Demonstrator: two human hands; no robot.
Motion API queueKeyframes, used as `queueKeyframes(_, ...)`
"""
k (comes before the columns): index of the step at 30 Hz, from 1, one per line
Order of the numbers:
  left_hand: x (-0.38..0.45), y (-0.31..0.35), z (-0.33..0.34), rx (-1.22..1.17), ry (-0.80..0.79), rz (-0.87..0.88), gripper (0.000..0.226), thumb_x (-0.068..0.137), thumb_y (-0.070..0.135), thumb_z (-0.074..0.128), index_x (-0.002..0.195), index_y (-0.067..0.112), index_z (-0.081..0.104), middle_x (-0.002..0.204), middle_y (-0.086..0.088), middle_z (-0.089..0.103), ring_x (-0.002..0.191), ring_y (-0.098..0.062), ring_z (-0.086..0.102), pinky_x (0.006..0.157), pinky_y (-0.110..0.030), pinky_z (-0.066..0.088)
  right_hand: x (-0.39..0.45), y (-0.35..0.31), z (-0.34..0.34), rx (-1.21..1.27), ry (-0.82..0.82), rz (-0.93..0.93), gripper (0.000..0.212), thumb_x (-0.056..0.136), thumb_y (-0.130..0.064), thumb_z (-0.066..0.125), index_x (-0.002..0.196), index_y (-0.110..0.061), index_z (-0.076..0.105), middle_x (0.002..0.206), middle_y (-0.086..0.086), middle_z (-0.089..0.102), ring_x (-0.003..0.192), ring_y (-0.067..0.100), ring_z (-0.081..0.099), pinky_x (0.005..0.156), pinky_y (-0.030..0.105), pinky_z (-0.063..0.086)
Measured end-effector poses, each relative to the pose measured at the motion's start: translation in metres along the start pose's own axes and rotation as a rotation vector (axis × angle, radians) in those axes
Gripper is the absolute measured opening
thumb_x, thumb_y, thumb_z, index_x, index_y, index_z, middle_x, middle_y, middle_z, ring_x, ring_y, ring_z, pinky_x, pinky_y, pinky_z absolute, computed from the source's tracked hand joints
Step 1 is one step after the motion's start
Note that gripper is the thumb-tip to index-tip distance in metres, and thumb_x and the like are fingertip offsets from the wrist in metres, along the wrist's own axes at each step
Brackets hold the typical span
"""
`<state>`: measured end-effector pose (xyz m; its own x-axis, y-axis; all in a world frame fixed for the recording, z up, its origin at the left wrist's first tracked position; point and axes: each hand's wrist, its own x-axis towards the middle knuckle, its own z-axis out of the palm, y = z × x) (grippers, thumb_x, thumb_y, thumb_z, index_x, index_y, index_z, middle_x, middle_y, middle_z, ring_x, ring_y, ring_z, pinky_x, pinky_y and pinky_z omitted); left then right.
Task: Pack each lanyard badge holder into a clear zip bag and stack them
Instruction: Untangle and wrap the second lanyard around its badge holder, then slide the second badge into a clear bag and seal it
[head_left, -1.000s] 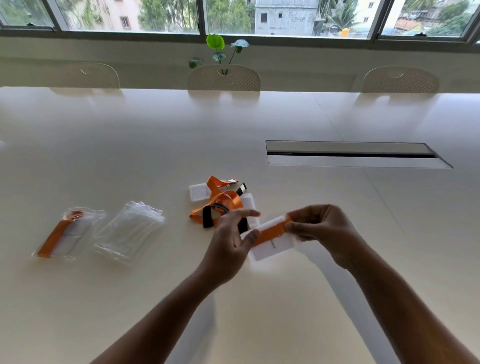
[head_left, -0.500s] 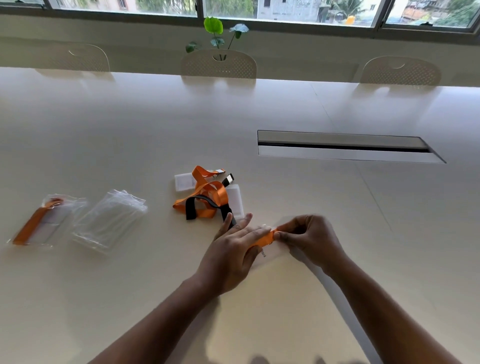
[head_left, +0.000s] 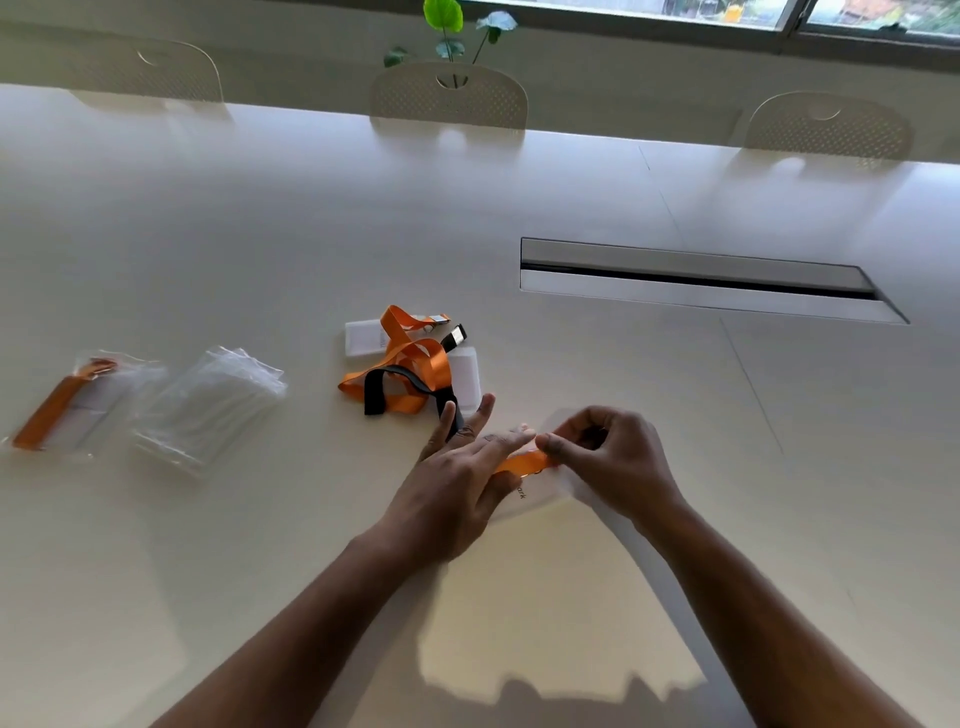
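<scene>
Left hand (head_left: 457, 488) is lying flat, fingers spread, pinning the badge holder (head_left: 524, 501) to the bench (head_left: 260, 234); right hand (head_left: 608, 457) is pinching its folded orange lanyard (head_left: 522, 461), which is running crosswise between both hands.

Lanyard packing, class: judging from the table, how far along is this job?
Done: one packed bag lies far left. In hand: the left hand presses a badge holder flat while the right hand pinches its folded orange strap. Left: the tangled lanyard pile; empty zip bags wait.
</scene>
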<state>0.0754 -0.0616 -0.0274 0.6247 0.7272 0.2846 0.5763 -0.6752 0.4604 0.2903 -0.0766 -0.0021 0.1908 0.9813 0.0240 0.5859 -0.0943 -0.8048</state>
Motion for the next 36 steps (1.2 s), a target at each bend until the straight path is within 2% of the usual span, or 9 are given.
queueKeyframes(4, -0.003, -0.008, -0.016, -0.053, 0.039, 0.005, 0.053, 0.104, 0.045, 0.045, 0.154, 0.027, 0.038, 0.161, 0.010, 0.034, 0.156, -0.008, -0.008, 0.127, -0.041, -0.007, 0.000, -0.013, 0.009, 0.023, 0.119, 0.002, 0.023, 0.084, -0.039, 0.082, 0.076, -0.020, 0.073, 0.070, -0.006, 0.071, 0.066, 0.019, 0.067, 0.068, 0.048, 0.060)
queueKeyframes(10, -0.041, -0.063, -0.073, -0.043, 0.180, -0.106, 0.048, 0.101, 0.042, 0.053, 0.146, 0.027, 0.048, 0.159, 0.011, 0.040, 0.156, -0.007, 0.007, 0.127, -0.046, 0.009, 0.004, -0.064, 0.057, 0.110, 0.219, -0.037, 0.022, 0.086, -0.043, 0.079, 0.077, -0.024, 0.071, 0.070, -0.005, 0.070, 0.066, 0.019, 0.066, 0.066, 0.045, 0.058)
queueKeyframes(12, -0.062, -0.089, -0.096, -0.005, 0.226, -0.185, 0.047, 0.100, 0.039, 0.057, 0.145, 0.027, 0.050, 0.157, 0.009, 0.043, 0.156, -0.010, 0.012, 0.127, -0.045, 0.010, 0.007, -0.084, 0.083, 0.136, 0.210, -0.050, 0.023, 0.086, -0.042, 0.079, 0.075, -0.024, 0.071, 0.067, -0.005, 0.068, 0.063, 0.017, 0.064, 0.062, 0.042, 0.055)
queueKeyframes(17, -0.106, -0.153, -0.145, 0.101, 0.318, -0.395, 0.043, 0.097, 0.032, 0.061, 0.137, 0.016, 0.055, 0.150, -0.006, 0.051, 0.150, -0.030, 0.032, 0.123, -0.049, 0.022, 0.018, -0.131, 0.152, 0.115, 0.153, -0.101, 0.026, 0.082, -0.041, 0.083, 0.072, -0.021, 0.070, 0.058, -0.011, 0.062, 0.053, 0.002, 0.053, 0.052, 0.020, 0.040)
queueKeyframes(20, -0.120, -0.179, -0.157, 0.142, 0.249, -0.492, 0.050, 0.096, 0.033, 0.064, 0.140, 0.014, 0.051, 0.153, -0.011, 0.047, 0.147, -0.034, 0.034, 0.122, -0.050, 0.026, 0.024, -0.158, 0.192, 0.073, 0.008, -0.150, 0.020, 0.083, -0.039, 0.082, 0.078, -0.021, 0.074, 0.068, -0.010, 0.070, 0.059, 0.000, 0.060, 0.059, 0.021, 0.051)
queueKeyframes(23, -0.129, -0.194, -0.155, 0.175, 0.170, -0.481, 0.058, 0.096, 0.036, 0.064, 0.146, 0.014, 0.045, 0.158, -0.012, 0.041, 0.149, -0.034, 0.031, 0.124, -0.046, 0.020, 0.032, -0.180, 0.229, -0.027, -0.074, -0.224, 0.016, 0.086, -0.038, 0.080, 0.096, -0.025, 0.077, 0.093, -0.010, 0.075, 0.079, 0.002, 0.069, 0.076, 0.032, 0.061)
queueKeyframes(27, -0.134, -0.202, -0.149, 0.211, 0.153, -0.424, 0.061, 0.097, 0.043, 0.057, 0.150, 0.017, 0.040, 0.161, -0.009, 0.036, 0.153, -0.029, 0.025, 0.125, -0.040, 0.009, 0.044, -0.191, 0.261, -0.213, -0.048, -0.222, 0.036, 0.088, -0.043, 0.075, 0.118, -0.023, 0.071, 0.116, -0.004, 0.066, 0.096, 0.012, 0.067, 0.085, 0.035, 0.058)
queueKeyframes(31, -0.134, -0.205, -0.147, 0.211, 0.165, -0.402, 0.062, 0.098, 0.044, 0.052, 0.151, 0.017, 0.037, 0.162, -0.008, 0.034, 0.154, -0.026, 0.022, 0.126, -0.038, 0.005, 0.045, -0.192, 0.275, -0.289, 0.016, -0.199, 0.033, 0.085, -0.041, 0.077, 0.114, -0.025, 0.070, 0.112, -0.003, 0.065, 0.092, 0.016, 0.066, 0.083, 0.036, 0.056)
queueKeyframes(36, -0.131, -0.208, -0.145, 0.182, 0.157, -0.413, 0.063, 0.098, 0.043, 0.048, 0.153, 0.020, 0.030, 0.164, -0.007, 0.028, 0.155, -0.025, 0.016, 0.128, -0.039, 0.003, 0.045, -0.192, 0.277, -0.230, 0.063, -0.184, 0.034, 0.080, -0.030, 0.085, 0.111, -0.022, 0.071, 0.098, -0.005, 0.065, 0.075, 0.009, 0.062, 0.075, 0.031, 0.055)
